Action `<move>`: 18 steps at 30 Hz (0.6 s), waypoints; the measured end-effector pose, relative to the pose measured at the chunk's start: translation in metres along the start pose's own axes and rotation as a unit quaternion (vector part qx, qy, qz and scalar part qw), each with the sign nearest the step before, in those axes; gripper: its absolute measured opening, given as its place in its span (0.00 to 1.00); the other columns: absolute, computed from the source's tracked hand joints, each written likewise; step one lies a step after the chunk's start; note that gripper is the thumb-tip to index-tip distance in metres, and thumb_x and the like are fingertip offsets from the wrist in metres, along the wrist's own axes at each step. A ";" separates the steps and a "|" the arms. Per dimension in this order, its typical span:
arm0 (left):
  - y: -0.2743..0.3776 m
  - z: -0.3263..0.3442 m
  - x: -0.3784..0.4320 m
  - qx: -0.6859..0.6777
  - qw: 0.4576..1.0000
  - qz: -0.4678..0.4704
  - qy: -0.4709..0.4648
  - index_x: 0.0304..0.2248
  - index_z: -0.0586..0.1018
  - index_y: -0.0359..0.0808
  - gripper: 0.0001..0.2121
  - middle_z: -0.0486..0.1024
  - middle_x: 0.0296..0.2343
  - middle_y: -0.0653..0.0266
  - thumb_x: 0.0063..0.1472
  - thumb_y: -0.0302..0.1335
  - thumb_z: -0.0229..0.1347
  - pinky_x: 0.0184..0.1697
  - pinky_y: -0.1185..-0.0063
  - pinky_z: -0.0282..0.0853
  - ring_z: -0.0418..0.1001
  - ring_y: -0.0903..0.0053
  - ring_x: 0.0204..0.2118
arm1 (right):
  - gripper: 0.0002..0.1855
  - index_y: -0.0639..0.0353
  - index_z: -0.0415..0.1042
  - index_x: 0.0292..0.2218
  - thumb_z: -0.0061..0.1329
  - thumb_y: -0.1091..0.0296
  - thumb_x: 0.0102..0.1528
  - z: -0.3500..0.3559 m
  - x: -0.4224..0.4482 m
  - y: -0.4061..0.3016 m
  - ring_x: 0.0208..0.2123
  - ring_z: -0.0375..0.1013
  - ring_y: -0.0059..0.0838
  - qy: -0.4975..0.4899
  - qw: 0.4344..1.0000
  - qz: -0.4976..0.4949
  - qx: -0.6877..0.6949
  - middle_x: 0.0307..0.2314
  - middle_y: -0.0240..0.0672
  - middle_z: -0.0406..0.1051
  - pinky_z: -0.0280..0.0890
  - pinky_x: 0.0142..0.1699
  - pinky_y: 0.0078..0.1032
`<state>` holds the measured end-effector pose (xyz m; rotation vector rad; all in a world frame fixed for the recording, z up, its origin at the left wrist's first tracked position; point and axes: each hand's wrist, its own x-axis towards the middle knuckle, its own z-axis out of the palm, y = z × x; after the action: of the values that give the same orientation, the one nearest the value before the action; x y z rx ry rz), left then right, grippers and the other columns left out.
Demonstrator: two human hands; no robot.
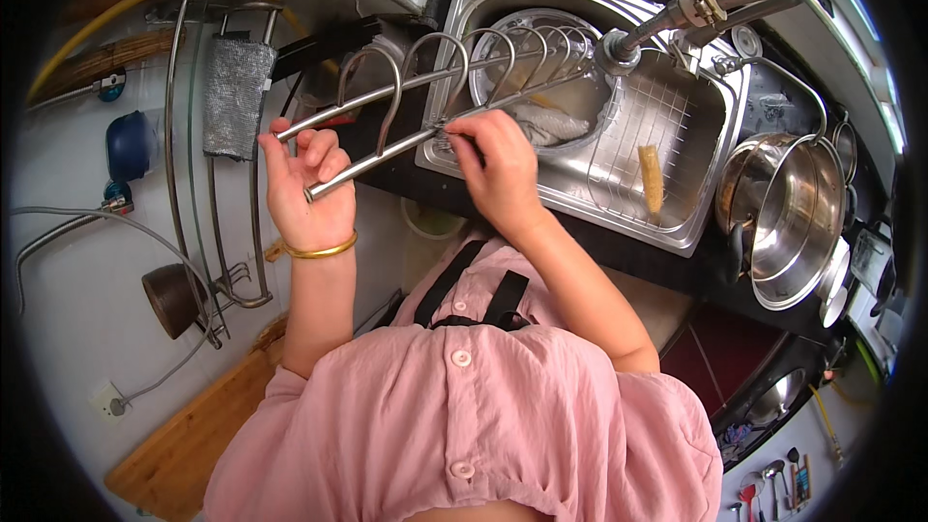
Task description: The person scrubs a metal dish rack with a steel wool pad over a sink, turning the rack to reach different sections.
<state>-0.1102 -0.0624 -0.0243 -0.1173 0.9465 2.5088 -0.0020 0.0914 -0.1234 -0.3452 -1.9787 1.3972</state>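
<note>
A long metal rack [355, 165] with two parallel rails and a row of arched loops slants across the front left of the steel sink [696, 235]. My left hand [308, 214], palm up with a gold bangle on the wrist, supports its near end, fingers curled between the rails. My right hand [504, 170] pinches a small grey scourer, apparently steel wool [442, 136], against the nearer rail. The rack's far end reaches over a round metal basin [607, 132] holding cloudy water and a grey cloth [547, 125]. The right hand covers part of the scourer.
A faucet [620, 51] hangs over the sink. A yellowish loofah-like piece [651, 177] lies on a wire grid [616, 188]. Steel pots [797, 225] stand at the right. A wall rack [174, 138] holds a folded silvery cloth [235, 98] at the left.
</note>
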 end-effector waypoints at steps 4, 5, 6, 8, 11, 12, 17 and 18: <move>-0.002 0.001 -0.004 -0.017 0.998 -0.001 0.067 0.38 0.70 0.37 0.11 0.65 0.27 0.63 0.64 0.36 0.48 0.30 0.83 0.63 0.63 0.78 0.29 | 0.07 0.60 0.72 0.32 0.52 0.77 0.49 -0.037 -0.008 0.021 0.30 0.70 0.39 0.017 0.995 0.062 -0.082 0.27 0.39 0.69 0.65 0.35 0.31; -0.001 0.003 -0.002 -0.025 0.996 0.003 0.083 0.38 0.70 0.37 0.11 0.65 0.27 0.63 0.64 0.36 0.49 0.31 0.82 0.63 0.63 0.78 0.30 | 0.06 0.60 0.72 0.32 0.51 0.77 0.50 -0.053 -0.011 0.028 0.30 0.70 0.38 0.028 0.990 0.088 -0.110 0.27 0.39 0.69 0.65 0.35 0.30; 0.002 -0.006 0.001 -0.044 0.996 0.007 0.078 0.38 0.69 0.35 0.11 0.63 0.29 0.61 0.64 0.34 0.49 0.36 0.79 0.65 0.63 0.76 0.31 | 0.06 0.60 0.72 0.33 0.51 0.77 0.50 -0.069 -0.017 0.037 0.30 0.71 0.38 0.038 0.984 0.104 -0.138 0.27 0.40 0.70 0.65 0.36 0.29; 0.002 -0.001 0.003 -0.071 0.990 0.024 0.121 0.39 0.69 0.34 0.11 0.63 0.30 0.61 0.63 0.33 0.50 0.38 0.77 0.66 0.63 0.75 0.32 | 0.06 0.60 0.72 0.34 0.50 0.76 0.52 -0.100 -0.027 0.054 0.30 0.71 0.37 0.050 0.972 0.130 -0.192 0.28 0.40 0.70 0.65 0.36 0.28; 0.005 -0.003 0.003 -0.099 0.987 0.020 0.122 0.40 0.68 0.32 0.11 0.64 0.32 0.57 0.63 0.32 0.50 0.45 0.72 0.68 0.65 0.71 0.35 | 0.06 0.60 0.72 0.35 0.49 0.74 0.53 -0.143 -0.043 0.075 0.31 0.71 0.37 0.064 0.946 0.180 -0.260 0.29 0.39 0.71 0.65 0.37 0.29; 0.005 -0.002 0.003 -0.103 0.987 0.014 0.126 0.40 0.68 0.32 0.11 0.64 0.32 0.57 0.63 0.32 0.50 0.46 0.71 0.68 0.65 0.70 0.36 | 0.06 0.60 0.72 0.35 0.49 0.74 0.53 -0.156 -0.053 0.092 0.32 0.71 0.38 0.055 0.935 0.164 -0.309 0.29 0.38 0.71 0.65 0.38 0.30; 0.006 0.004 0.001 -0.129 0.980 0.019 0.149 0.41 0.67 0.32 0.12 0.63 0.36 0.52 0.64 0.32 0.49 0.51 0.68 0.67 0.66 0.66 0.40 | 0.20 0.53 0.70 0.46 0.53 0.71 0.49 -0.147 -0.047 0.074 0.48 0.64 0.42 -0.026 0.918 0.131 -0.374 0.44 0.40 0.66 0.61 0.51 0.34; 0.005 0.005 0.001 -0.133 0.980 0.020 0.148 0.41 0.66 0.32 0.12 0.63 0.36 0.52 0.64 0.31 0.49 0.52 0.67 0.66 0.66 0.65 0.41 | 0.22 0.54 0.69 0.47 0.54 0.71 0.49 -0.134 -0.037 0.060 0.48 0.64 0.42 -0.041 0.937 0.096 -0.334 0.44 0.40 0.67 0.60 0.52 0.34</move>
<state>-0.1126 -0.0619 -0.0179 -0.5735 0.7177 2.6931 0.1036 0.1908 -0.1659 -0.8104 -2.5074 0.8070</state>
